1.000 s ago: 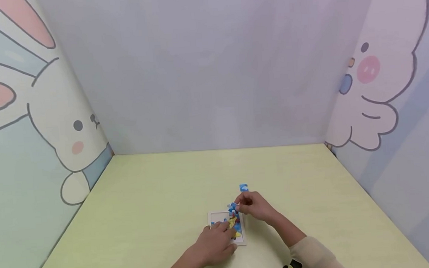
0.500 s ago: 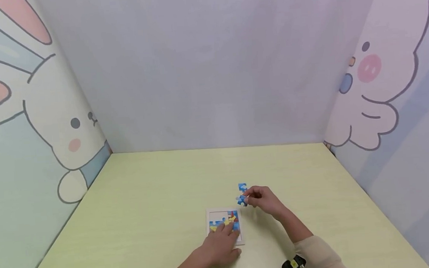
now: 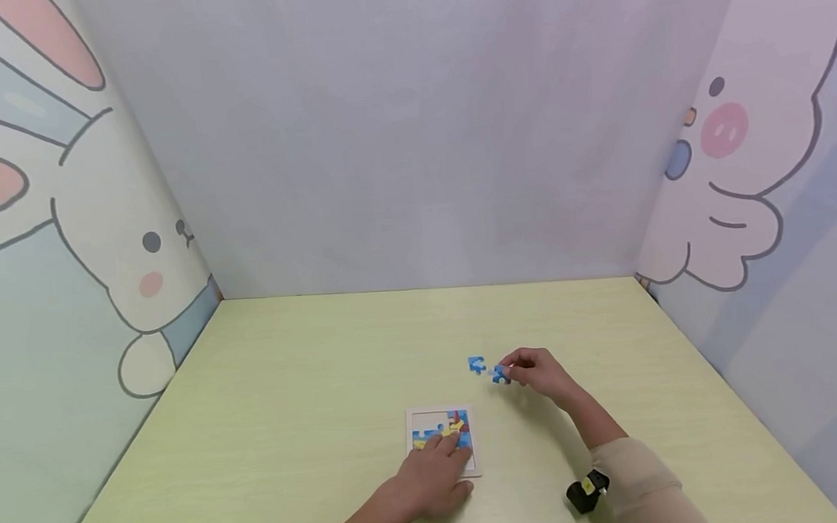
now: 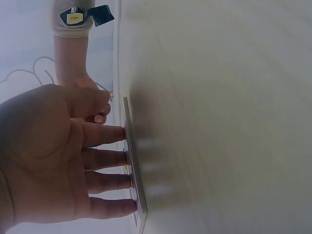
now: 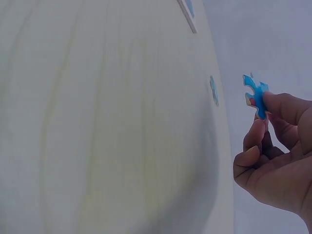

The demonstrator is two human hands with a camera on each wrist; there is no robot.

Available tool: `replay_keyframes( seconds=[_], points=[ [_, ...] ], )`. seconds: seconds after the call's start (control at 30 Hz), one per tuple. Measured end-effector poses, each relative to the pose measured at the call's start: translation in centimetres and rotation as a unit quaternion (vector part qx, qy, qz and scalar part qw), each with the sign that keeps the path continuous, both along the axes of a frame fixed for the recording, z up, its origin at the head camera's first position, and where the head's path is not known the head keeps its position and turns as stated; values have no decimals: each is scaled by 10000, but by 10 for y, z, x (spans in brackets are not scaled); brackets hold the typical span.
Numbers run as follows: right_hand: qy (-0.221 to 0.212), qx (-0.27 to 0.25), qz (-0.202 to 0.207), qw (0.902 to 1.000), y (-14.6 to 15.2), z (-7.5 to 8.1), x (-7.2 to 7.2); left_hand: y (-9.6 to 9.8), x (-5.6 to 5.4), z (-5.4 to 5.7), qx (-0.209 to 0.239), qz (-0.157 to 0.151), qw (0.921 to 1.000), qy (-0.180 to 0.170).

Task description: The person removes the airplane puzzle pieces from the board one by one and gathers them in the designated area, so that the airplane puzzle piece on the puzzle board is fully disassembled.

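A white-framed jigsaw puzzle (image 3: 409,432) lies on the table, partly filled with blue, yellow and red pieces. My left hand (image 3: 433,477) rests on its lower part and covers some of it. In the left wrist view the straight fingers (image 4: 107,183) press on the board. Up and to the right of the board, my right hand (image 3: 543,373) pinches a blue puzzle piece (image 5: 260,95) between thumb and fingers, raised off the table. Another blue puzzle piece (image 3: 477,364) lies on the table just left of the pinched one.
The pale yellow table (image 3: 310,374) meets a grey back wall (image 3: 409,132). Side walls carry a cartoon rabbit (image 3: 127,257) and a pink-nosed figure (image 3: 725,159). A black device (image 3: 588,491) is by the right sleeve.
My right hand has moved away from the board's top edge, to the right and farther off, with the blue puzzle piece still pinched. The left hand stays on the board.
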State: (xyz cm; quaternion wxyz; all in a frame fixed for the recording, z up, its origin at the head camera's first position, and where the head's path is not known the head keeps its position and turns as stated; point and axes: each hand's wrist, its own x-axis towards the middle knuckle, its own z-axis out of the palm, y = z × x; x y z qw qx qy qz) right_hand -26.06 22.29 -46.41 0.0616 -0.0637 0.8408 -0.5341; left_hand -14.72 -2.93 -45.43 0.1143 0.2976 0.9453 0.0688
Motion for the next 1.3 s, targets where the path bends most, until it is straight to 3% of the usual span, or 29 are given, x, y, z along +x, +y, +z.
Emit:
replay_keyframes(
  seconds=[0.3,0.5,0.93,1.13,1.3],
  points=[
    [-103,15,-341,9994,19,-6,-15,0,-1,1,61,-41,10000,16],
    [-79,136,-306,9994,22,-12,-25,-1,0,0,167,-10,9997,-161],
    [317,873,-166,9955,22,-19,-50,-4,1,1,471,-121,9988,-49],
    [297,1256,-202,9914,20,-20,-53,-4,3,2,336,-38,9994,-97],
    [295,1267,-172,9914,18,-14,-50,-3,4,2,282,-12,9996,-68]
  ],
)
